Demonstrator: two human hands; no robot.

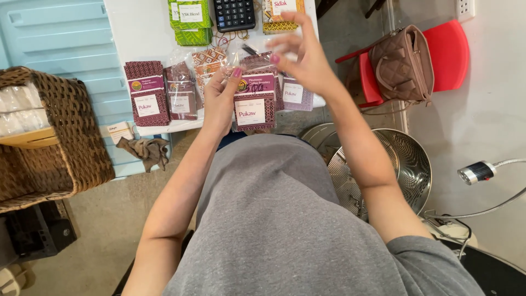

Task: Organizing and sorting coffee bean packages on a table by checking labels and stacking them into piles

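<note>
Landmark — white table (143,33). Wicker basket (60,131) left of it. At its near edge, left hand (220,101) grips a maroon packet (253,104); right hand (304,55) — fingers spread, blurred — above the packet. Red chair (446,52) right of the table.

The flat maroon packet with a woven diamond pattern and a white label (253,104) matches the maroon patterned packets (147,93) beside it. The glossy green packets (190,21) carry white labels. The black calculator (234,13) has pale keys. The quilted handbag (402,66) is taupe, on a red plastic chair (446,52). The wicker basket (71,137) is dark brown.
</note>
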